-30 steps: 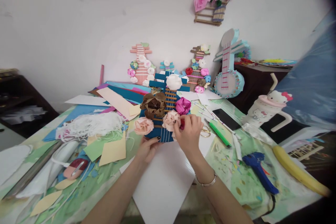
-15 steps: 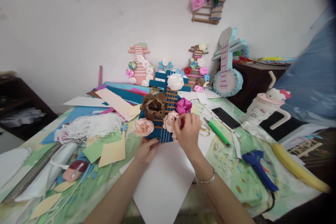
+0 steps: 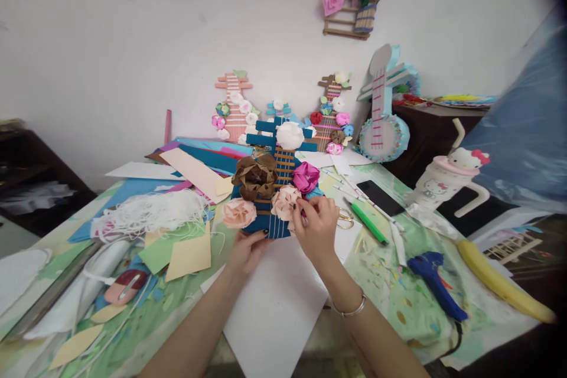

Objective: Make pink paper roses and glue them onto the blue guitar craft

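A dark blue paper pipa (image 3: 278, 225) with pale strings stands upright at the centre, tilted back slightly. On it are a white flower (image 3: 290, 136), a brown flower (image 3: 254, 177), a magenta flower (image 3: 306, 177) and two peach flowers, one at the left (image 3: 240, 213) and one at the right (image 3: 286, 202). My left hand (image 3: 248, 251) grips the pipa's lower left edge, thumb in front. Bent fingers of my right hand (image 3: 316, 227) press at the right peach flower's right side; anything between the fingertips is hidden.
White strings (image 3: 155, 212) and coloured paper (image 3: 189, 255) lie left. A white board (image 3: 270, 307) is below my hands. At the right are a green marker (image 3: 368, 223), gold scissors (image 3: 345, 218), phone (image 3: 381, 198), blue glue gun (image 3: 437, 284), banana (image 3: 502, 280) and cup (image 3: 443, 183).
The pipa has shifted a little left and turned slightly. My right fingers have moved slightly, and the red piece seen near them earlier no longer shows. A blue piece now shows below the magenta flower.
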A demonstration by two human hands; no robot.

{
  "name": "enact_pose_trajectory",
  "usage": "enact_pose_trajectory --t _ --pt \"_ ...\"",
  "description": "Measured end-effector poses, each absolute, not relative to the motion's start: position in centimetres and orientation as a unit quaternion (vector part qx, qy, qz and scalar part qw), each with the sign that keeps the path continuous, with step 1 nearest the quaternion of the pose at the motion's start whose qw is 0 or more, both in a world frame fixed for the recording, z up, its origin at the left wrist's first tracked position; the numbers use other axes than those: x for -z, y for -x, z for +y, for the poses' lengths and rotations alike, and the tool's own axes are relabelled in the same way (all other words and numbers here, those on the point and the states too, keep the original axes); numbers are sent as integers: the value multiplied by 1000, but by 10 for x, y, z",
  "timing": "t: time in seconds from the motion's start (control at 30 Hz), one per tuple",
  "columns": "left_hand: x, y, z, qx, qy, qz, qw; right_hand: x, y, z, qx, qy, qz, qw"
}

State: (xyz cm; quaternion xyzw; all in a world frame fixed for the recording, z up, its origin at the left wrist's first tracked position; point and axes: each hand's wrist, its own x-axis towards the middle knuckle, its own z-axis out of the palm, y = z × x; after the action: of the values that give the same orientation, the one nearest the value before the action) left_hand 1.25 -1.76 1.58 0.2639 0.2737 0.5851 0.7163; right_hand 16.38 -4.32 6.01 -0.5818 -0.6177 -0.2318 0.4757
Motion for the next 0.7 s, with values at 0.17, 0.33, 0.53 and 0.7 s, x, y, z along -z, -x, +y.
enact_pose_trajectory --t 0.17,0.33,0.53,0.7 --pt "-15 -12 -17 -586 -268 271 715 -60 -163 -43 243 595 -622 447" --pt "-16 -12 -18 -586 -267 263 718 -57 -161 -43 253 597 -624 436" --pt "-14 -11 -17 -583 -263 260 723 -53 -161 -44 254 594 -624 439" --pt "-15 -12 -17 -590 -259 269 716 -52 -163 -46 260 563 -640 453"
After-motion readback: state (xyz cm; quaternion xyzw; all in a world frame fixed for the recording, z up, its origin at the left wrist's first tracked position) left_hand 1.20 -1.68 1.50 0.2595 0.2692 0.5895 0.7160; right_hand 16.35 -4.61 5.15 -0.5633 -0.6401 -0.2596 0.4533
